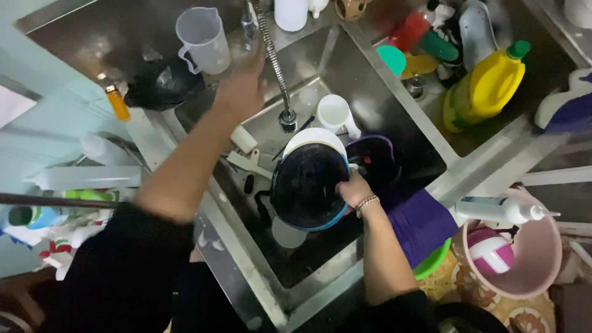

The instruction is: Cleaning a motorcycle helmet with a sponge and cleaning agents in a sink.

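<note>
Rinsing step, by the look of it. Right hand [356,189] in the sink [394,111], fingers clamped on the rim of a dark pan [308,185] held tilted on edge near the sink's middle, just under the hose end [287,117]. Left hand [242,91] up at the sink's back edge, beside the tap base [248,24] and the spring hose; blurred, so cannot tell whether its fingers are apart or together, nor whether touching the tap. White mug [336,114] lying behind the pan, purple bowl [373,157] just beside it on the right, a pale lid [288,234] below it. Clear jug [203,40] on the bench at the back left corner, next to a black pan [163,83]. Yellow bottle [487,86] in the far right basin. Pink tub [530,259] on the floor at right.

Probably calls next for a firm hold on the pan's rim, its dirty face kept turned toward the hose, with care not to knock the mug.
</note>
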